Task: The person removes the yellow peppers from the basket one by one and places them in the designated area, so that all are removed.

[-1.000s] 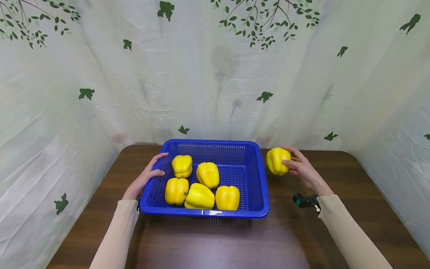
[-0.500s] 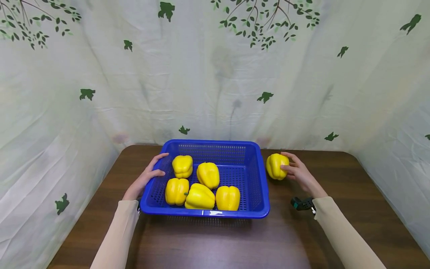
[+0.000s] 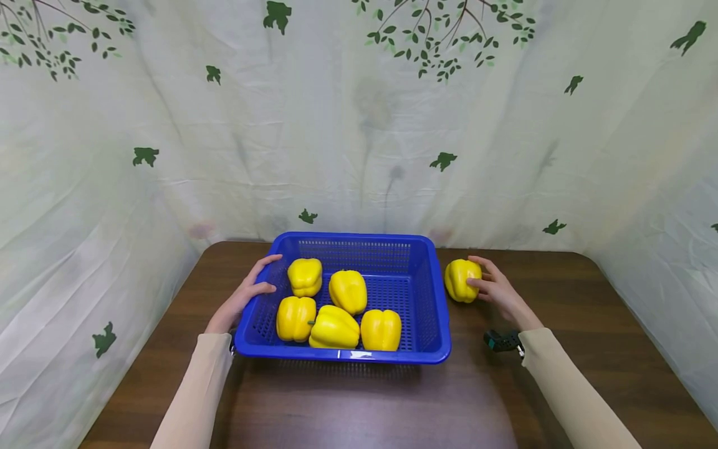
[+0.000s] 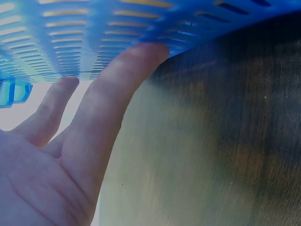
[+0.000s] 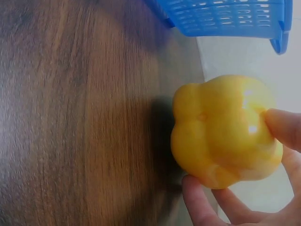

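Note:
Five-sided order aside, several yellow bell peppers (image 3: 334,327) lie in a blue perforated plastic basket (image 3: 342,355) in the head view. My left hand (image 3: 241,300) rests against the basket's left side, thumb and fingers spread and fairly straight. In the left wrist view, the same hand (image 4: 89,127) has its fingertips at the slotted wall. Just right of the basket, my right hand (image 3: 501,293) holds another yellow bell pepper (image 3: 461,280) between thumb and fingers. The right wrist view shows this bell pepper (image 5: 225,132) low over the wood, bottom lobes toward the camera.
A brown wooden table (image 3: 370,411) carries the basket, which sits near its back edge. Behind and at both sides hangs a pale curtain (image 3: 359,137) with leaf prints. A dark wristband (image 3: 503,341) hangs at the right wrist.
My right hand has lowered the bell pepper and come slightly nearer the person, mostly in the first half second. The left hand and basket have stayed still.

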Tool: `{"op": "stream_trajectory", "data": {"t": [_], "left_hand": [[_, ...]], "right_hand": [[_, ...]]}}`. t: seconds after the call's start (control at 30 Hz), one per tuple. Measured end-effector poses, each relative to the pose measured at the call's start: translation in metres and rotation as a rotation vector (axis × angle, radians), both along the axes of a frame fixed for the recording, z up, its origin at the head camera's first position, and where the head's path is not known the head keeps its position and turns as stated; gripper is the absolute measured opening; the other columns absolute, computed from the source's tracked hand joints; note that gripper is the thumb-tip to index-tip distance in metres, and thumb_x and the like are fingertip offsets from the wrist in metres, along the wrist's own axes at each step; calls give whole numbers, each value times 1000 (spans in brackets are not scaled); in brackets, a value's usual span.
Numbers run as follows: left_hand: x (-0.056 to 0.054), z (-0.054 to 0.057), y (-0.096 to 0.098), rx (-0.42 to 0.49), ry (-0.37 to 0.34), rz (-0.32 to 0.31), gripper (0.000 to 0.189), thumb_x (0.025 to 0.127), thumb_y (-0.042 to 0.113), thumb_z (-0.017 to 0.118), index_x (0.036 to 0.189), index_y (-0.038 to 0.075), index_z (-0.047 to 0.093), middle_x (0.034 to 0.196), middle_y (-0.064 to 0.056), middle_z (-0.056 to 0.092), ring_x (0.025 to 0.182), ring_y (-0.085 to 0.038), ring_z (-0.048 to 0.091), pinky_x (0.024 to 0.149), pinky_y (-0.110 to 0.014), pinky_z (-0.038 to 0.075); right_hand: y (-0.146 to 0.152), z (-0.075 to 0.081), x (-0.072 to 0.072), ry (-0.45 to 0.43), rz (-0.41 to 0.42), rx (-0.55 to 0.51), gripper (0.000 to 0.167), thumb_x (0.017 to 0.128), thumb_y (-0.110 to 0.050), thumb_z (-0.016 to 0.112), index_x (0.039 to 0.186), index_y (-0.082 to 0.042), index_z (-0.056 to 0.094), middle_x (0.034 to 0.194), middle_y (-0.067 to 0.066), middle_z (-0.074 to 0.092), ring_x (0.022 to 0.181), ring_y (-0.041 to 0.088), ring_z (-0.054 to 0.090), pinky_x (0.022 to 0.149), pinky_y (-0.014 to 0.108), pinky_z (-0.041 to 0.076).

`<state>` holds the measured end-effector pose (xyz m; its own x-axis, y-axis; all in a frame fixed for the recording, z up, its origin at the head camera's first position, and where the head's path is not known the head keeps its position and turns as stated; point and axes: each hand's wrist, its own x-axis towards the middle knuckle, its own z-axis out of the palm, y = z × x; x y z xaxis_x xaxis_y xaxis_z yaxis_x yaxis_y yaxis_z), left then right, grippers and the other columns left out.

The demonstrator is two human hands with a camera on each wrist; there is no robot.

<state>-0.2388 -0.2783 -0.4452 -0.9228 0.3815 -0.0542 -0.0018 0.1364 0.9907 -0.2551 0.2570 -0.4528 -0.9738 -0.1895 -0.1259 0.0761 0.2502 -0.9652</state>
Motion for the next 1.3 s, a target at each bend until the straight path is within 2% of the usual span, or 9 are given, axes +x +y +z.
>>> {"op": "stream_trajectory", "data": {"t": [0.23,0.33,0.7,1.0,1.3], "left_hand": [[0,1,0,-2,-10,3,66,93,12,46,151,25,17,155,-13,4,128,-50,27,91,-58,42],[0,1,-1,-5,-10,-2,65,94,13,46,151,26,17,154,-12,3,127,-50,27,91,-57,42],[0,1,-1,-25,-10,-2,66,94,15,47,151,26,16,155,-12,2,127,-51,27,90,-58,43],[-2,3,-2,-18,-3,-4,65,95,12,46,151,25,18,155,-12,1,128,-50,27,91,-57,42],[-3,3,-3,-4,-25,11,66,93,10,48,150,27,21,155,-15,4,125,-52,31,86,-56,46]], "right_hand": [[1,2,3,-17,27,-19,65,97,-16,53,152,-10,18,147,31,19,129,45,28,99,55,35],[2,3,4,-18,32,-31,65,97,-15,53,152,-9,18,148,31,18,131,46,26,100,59,31],[0,1,7,-13,-6,-8,62,98,-16,53,150,-9,21,147,32,21,130,47,29,99,57,35],[-1,2,8,2,-15,-30,62,98,-16,53,150,-8,21,148,31,20,131,47,27,100,59,32],[2,11,11,16,-43,-65,62,98,-11,51,151,-8,19,148,33,18,133,46,24,102,60,29]]}}
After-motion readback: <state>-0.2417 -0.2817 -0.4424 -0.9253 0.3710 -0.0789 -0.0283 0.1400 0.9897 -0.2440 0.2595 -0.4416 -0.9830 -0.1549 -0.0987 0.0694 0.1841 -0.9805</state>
